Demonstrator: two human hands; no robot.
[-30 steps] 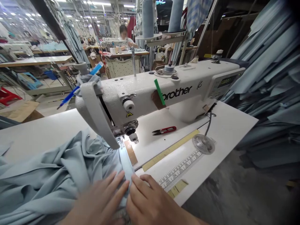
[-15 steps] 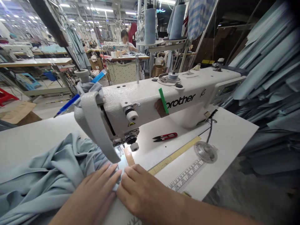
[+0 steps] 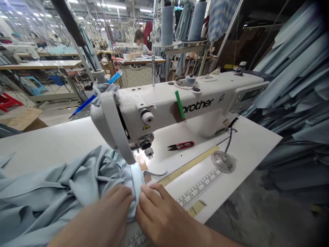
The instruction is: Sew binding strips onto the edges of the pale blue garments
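One pale blue fabric (image 3: 77,181) lies in folds on the tabletop (image 3: 257,137), from its left part to beneath the needle area of the sewing machine (image 3: 164,99). The left hand (image 3: 102,209) is on the folds, blurred; whether its grip is apart or together, I cannot tell. The right hand (image 3: 161,216) touches the fabric's smooth band with curled fingers; its thumb's hold is unclear. Red-handled thread snips (image 3: 181,145) lie behind the printed ruler (image 3: 200,188), well in from the right corner.
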